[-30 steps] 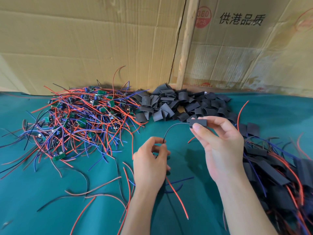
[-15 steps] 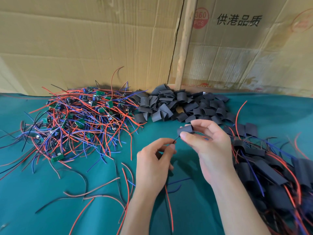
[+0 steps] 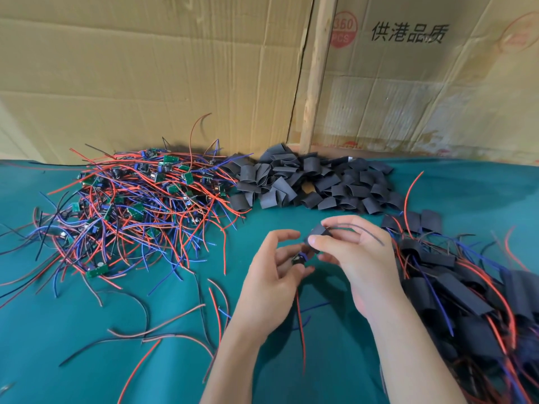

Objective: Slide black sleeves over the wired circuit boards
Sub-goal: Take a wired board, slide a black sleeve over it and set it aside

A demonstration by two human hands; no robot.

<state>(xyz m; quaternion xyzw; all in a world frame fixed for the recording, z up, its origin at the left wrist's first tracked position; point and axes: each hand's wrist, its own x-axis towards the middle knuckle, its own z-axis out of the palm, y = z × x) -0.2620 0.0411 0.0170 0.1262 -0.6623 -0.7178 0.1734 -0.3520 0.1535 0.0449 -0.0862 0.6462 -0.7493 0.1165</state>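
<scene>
My right hand (image 3: 354, 258) pinches a black sleeve (image 3: 318, 235) between thumb and fingers above the green cloth. A thin black wire (image 3: 364, 231) comes out of the sleeve's far end and runs over my right fingers. My left hand (image 3: 272, 279) holds a small circuit board (image 3: 299, 258) at its fingertips, just below the sleeve's near end. A red wire (image 3: 301, 325) hangs from the board toward me. The board is mostly hidden by my fingers.
A tangle of wired boards (image 3: 131, 205) with red, blue and black leads lies at the left. Loose black sleeves (image 3: 309, 182) are heaped at the back centre. Sleeved boards (image 3: 466, 293) pile up at the right. Cardboard (image 3: 175, 68) walls the back.
The sleeve has travelled down the black wire toward the board. My hands have come close together, and the wire now sticks out past the sleeve on the right.
</scene>
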